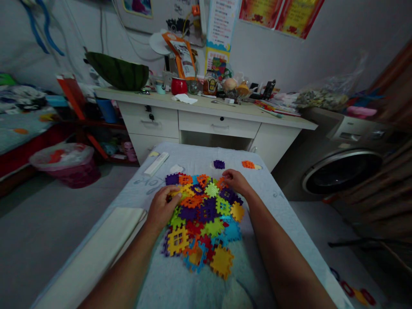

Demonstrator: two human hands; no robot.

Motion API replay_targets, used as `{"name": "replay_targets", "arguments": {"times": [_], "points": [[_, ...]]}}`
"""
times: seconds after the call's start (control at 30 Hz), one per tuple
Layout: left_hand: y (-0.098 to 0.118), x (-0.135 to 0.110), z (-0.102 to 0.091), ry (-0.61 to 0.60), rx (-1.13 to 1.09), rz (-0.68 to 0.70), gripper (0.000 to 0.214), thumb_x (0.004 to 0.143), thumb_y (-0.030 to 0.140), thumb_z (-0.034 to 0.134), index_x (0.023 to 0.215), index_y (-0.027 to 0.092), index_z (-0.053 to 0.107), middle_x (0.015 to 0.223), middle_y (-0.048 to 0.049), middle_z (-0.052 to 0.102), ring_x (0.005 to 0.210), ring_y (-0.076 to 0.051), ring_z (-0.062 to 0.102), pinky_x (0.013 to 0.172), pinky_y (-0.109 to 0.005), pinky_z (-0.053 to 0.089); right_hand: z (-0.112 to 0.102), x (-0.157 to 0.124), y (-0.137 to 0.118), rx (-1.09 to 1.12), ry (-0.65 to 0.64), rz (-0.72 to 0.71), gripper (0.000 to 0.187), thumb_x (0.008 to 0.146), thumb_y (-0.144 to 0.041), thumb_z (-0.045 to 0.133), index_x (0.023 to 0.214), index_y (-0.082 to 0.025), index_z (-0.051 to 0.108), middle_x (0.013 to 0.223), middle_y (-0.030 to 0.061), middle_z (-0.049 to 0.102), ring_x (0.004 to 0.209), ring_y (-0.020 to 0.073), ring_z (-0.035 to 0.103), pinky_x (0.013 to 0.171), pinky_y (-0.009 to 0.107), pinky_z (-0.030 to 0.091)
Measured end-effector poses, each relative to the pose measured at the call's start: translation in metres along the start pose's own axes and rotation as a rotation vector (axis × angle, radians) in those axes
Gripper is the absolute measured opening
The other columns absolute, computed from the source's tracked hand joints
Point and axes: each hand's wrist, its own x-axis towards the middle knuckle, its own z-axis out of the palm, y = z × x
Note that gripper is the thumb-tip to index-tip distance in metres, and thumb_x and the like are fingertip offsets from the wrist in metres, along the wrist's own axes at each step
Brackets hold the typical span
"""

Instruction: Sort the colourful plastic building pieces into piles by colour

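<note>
A heap of colourful plastic interlocking tiles lies on a pale blue cloth-covered table in front of me. My left hand rests on the heap's left edge with fingers curled over the tiles. My right hand lies on the heap's upper right, its fingers bent down onto the pieces. What either hand grips is hidden. A single purple tile and an orange tile lie apart beyond the heap.
A folded cream cloth lies at the table's left. A white remote sits at the far left corner. Beyond stands a cluttered white desk, with a washing machine on the right and a pink bin on the left.
</note>
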Motion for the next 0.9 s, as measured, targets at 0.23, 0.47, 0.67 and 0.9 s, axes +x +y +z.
{"name": "replay_targets", "arguments": {"times": [0.23,0.47,0.67,0.9], "points": [[0.001,0.000,0.000,-0.010,0.002,0.005,0.029,0.080,0.044,0.056,0.093,0.020,0.066,0.104,-0.0065,0.067,0.098,-0.024,0.063,0.091,-0.038,0.048,-0.027,0.001,0.019,-0.087,0.418,-0.047,0.006,0.073,-0.021,0.055,0.078,-0.019,0.057,0.078,0.0026,0.059,0.075,0.0168,0.055,0.073,0.029,0.045],[-0.002,0.000,0.000,-0.016,-0.001,0.002,0.029,0.081,0.044,0.056,0.095,0.020,0.066,0.106,-0.0070,0.067,0.100,-0.024,0.062,0.092,-0.038,0.047,-0.042,-0.006,0.034,-0.385,0.040,-0.061,0.017,0.069,-0.011,0.061,0.085,-0.017,0.064,0.096,0.0054,0.065,0.092,0.0188,0.057,0.086,0.030,0.044],[-0.006,0.000,0.001,-0.025,-0.011,-0.002,0.031,0.081,0.044,0.056,0.097,0.020,0.066,0.107,-0.0071,0.067,0.103,-0.024,0.062,0.095,-0.038,0.046,-0.048,-0.011,0.039,-0.423,-0.006,0.043,0.052,0.067,-0.008,0.063,0.119,-0.017,0.060,0.118,0.0085,0.064,0.100,0.0195,0.059,0.089,0.030,0.043],[0.000,0.001,0.000,-0.014,-0.016,-0.004,0.031,0.078,0.046,0.057,0.093,0.021,0.066,0.105,-0.0066,0.068,0.102,-0.025,0.062,0.096,-0.039,0.045,-0.046,0.001,0.036,-0.541,0.182,0.157,0.035,0.071,-0.037,0.072,0.099,-0.018,0.065,0.101,0.0062,0.068,0.092,0.0207,0.059,0.078,0.029,0.041]]}}
